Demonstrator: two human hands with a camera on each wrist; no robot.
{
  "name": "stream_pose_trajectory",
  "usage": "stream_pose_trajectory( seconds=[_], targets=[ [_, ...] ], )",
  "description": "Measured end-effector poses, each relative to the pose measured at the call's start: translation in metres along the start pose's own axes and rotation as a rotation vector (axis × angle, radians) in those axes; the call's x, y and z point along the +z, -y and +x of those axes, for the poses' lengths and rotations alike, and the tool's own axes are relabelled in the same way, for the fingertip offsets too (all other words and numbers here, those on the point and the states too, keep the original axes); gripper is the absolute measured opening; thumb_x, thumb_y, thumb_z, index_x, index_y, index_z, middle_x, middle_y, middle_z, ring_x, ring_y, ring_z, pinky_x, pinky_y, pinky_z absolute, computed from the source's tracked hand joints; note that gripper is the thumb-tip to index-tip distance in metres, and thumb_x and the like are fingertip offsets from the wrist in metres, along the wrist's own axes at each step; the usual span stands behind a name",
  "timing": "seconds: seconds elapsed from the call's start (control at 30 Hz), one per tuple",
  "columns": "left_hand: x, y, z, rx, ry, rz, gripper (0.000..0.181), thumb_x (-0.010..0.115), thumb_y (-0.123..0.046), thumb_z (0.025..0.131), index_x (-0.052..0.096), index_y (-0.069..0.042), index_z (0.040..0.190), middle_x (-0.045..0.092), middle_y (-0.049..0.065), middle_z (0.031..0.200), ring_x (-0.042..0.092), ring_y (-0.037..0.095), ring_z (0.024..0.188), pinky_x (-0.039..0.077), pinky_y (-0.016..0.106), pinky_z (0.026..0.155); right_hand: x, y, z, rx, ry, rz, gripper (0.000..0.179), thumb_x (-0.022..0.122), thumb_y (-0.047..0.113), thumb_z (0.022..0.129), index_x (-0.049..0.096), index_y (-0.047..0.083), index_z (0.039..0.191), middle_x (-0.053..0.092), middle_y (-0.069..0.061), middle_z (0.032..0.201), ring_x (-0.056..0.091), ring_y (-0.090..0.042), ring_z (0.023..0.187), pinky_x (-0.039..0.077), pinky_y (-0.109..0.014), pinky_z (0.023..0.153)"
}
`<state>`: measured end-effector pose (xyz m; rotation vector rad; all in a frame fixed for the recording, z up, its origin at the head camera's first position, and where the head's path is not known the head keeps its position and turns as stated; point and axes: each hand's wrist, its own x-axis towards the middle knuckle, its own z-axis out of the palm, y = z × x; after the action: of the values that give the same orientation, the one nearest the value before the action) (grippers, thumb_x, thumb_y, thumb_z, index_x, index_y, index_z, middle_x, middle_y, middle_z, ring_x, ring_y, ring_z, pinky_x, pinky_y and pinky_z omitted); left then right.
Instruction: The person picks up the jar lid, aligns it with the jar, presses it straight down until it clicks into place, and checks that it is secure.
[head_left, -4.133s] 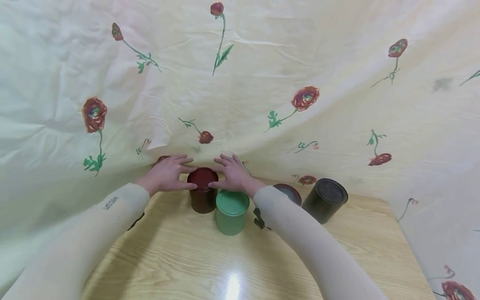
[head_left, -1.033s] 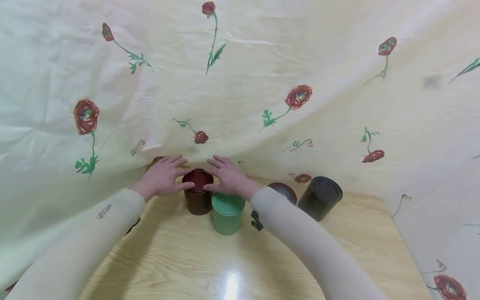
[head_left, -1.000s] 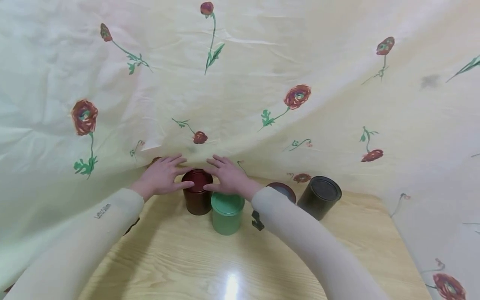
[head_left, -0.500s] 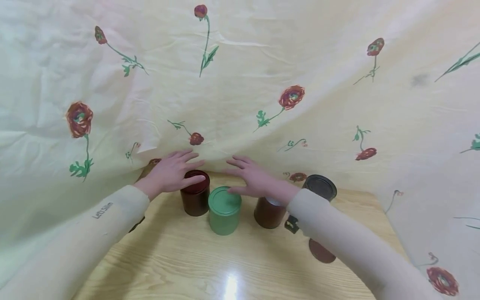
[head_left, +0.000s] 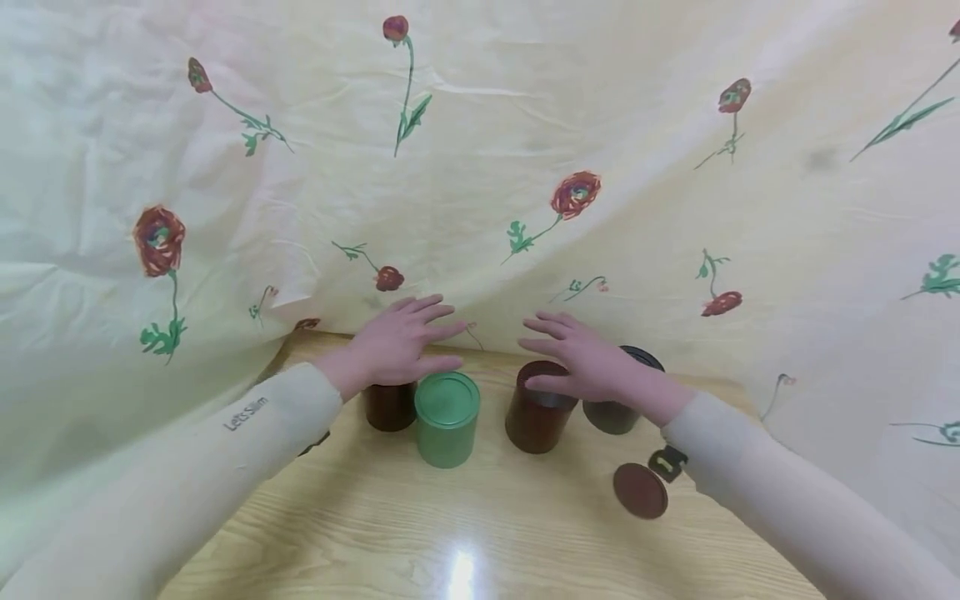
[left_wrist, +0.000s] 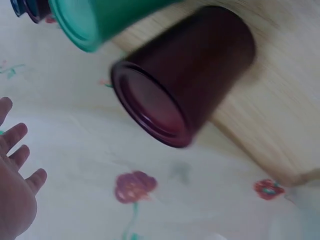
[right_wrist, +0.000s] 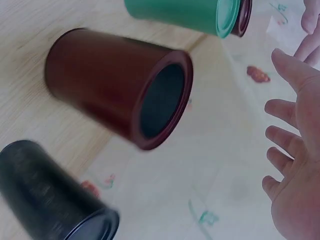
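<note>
Both hands hover with fingers spread, holding nothing. My left hand (head_left: pixel 401 342) is above and behind the dark red lidded can (head_left: pixel 390 406), hiding its top in the head view; the left wrist view shows that can (left_wrist: pixel 185 75) with its lid on. Right of it stands the green lidded can (head_left: pixel 447 421). My right hand (head_left: pixel 588 358) is over the brownish-red can (head_left: pixel 536 421), covering part of its top; in the right wrist view this can (right_wrist: pixel 110 82) is uncovered, with a dark inside. Behind the right hand is a black can (head_left: pixel 611 417), partly hidden.
A round brownish-red lid (head_left: pixel 641 491) lies flat on the wooden table (head_left: pixel 360 533), near the right wrist strap (head_left: pixel 667 462). A flower-patterned cloth (head_left: pixel 465 167) hangs along the back of the table.
From around the dark red can, both hands have moved right, the right hand farther, and spread apart. The uncovered can and the flat lid have come into sight. The head view has shifted slightly right.
</note>
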<state>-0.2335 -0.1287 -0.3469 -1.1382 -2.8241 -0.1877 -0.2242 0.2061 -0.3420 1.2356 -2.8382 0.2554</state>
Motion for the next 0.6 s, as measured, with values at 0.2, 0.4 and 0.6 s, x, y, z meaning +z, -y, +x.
stream_pose_trajectory(
  seconds=[0.2,0.4,0.6],
  targets=[
    [-0.001,-0.027,0.023,0.036,0.009,0.033,0.070,0.055,-0.066,0.104,0.053,-0.025,0.160,0.043,0.010,0.169,0.028,0.032,0.161,0.024,0.055,0.130,-0.009,-0.011,-0.038,0.060,-0.041,0.007,0.062,0.081,0.037,0.096,0.066,0.004,0.146,0.048,-0.023,0.162,0.034,-0.048,0.155,0.032,-0.066,0.123],
    [0.005,-0.057,0.045,0.029,0.037,0.062,0.076,0.050,-0.075,0.101,0.049,-0.031,0.163,0.040,0.006,0.171,0.027,0.028,0.162,0.022,0.053,0.131,-0.012,-0.022,-0.071,0.083,-0.089,0.020,0.058,0.084,0.034,0.093,0.069,0.008,0.144,0.051,-0.024,0.159,0.037,-0.050,0.152,0.033,-0.070,0.120],
    [0.011,-0.086,0.058,0.011,0.057,0.074,0.077,0.051,-0.077,0.100,0.046,-0.034,0.164,0.037,0.003,0.173,0.025,0.026,0.163,0.018,0.052,0.133,-0.015,-0.026,-0.098,0.155,-0.083,0.058,0.062,0.084,0.034,0.093,0.066,0.007,0.146,0.050,-0.026,0.159,0.035,-0.054,0.151,0.032,-0.072,0.119]
  ],
)
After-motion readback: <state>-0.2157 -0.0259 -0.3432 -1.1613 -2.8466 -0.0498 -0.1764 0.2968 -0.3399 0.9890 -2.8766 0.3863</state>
